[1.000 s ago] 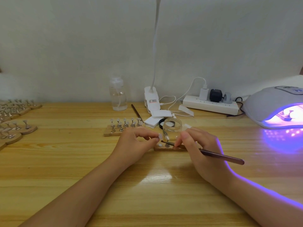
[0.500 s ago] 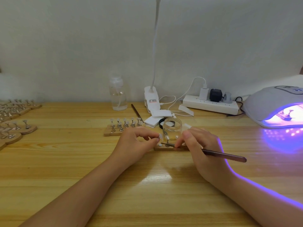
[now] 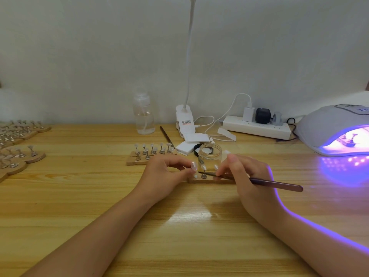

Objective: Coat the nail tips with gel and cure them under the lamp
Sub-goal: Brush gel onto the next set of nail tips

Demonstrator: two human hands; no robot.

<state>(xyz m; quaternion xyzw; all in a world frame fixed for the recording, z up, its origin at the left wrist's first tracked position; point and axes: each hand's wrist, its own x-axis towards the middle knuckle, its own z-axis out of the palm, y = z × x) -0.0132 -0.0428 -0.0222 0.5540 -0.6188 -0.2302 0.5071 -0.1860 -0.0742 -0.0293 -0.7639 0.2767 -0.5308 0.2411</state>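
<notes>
A small wooden stand [image 3: 209, 180] with nail tips on metal pegs lies at the table's middle, in front of an open clear gel jar [image 3: 209, 155]. My left hand [image 3: 165, 174] pinches one nail tip [image 3: 193, 166] just left of the stand. My right hand [image 3: 247, 180] grips a dark brush [image 3: 275, 184], its fine end pointing left over the stand near a standing tip [image 3: 203, 167]. The UV lamp [image 3: 337, 132] glows purple at the right, with a stand of tips inside.
A second wooden stand with tips [image 3: 151, 154] sits behind my left hand. Several more stands [image 3: 18, 154] crowd the left edge. Along the wall stand a clear pump bottle [image 3: 143, 116], a clip lamp [image 3: 185, 120], a power strip [image 3: 257, 127], a spare brush [image 3: 166, 135] and the jar's black lid [image 3: 196, 149].
The brush has shifted slightly right and its tip lowered toward the stand. My left hand keeps holding the nail tip in about the same place.
</notes>
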